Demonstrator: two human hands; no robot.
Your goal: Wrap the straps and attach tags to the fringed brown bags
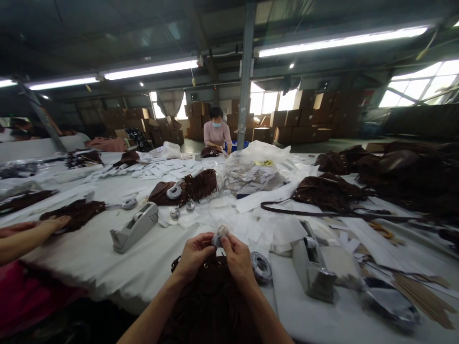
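Note:
My left hand point(196, 254) and my right hand point(237, 255) meet at the table's near edge, both closed on a small grey-white wrapped bundle point(220, 234) between thumbs and fingers. What is inside the bundle cannot be made out. Directly below them lies a dark brown fringed bag point(211, 296) with metal eyelets along its top, partly covered by my forearms. Just right of my right hand is a coiled grey strap in clear wrap point(261, 268). A tape dispenser point(313, 267) stands farther right, and a second tape dispenser point(135, 227) is to the left.
Another fringed bag with a coil on it point(201, 186) lies ahead, near a large clear plastic bag of white slips point(256, 172). Brown bags point(412, 181) pile up at right. A co-worker's hand point(59, 222) touches a bag at left. Another person point(217, 134) works across the table.

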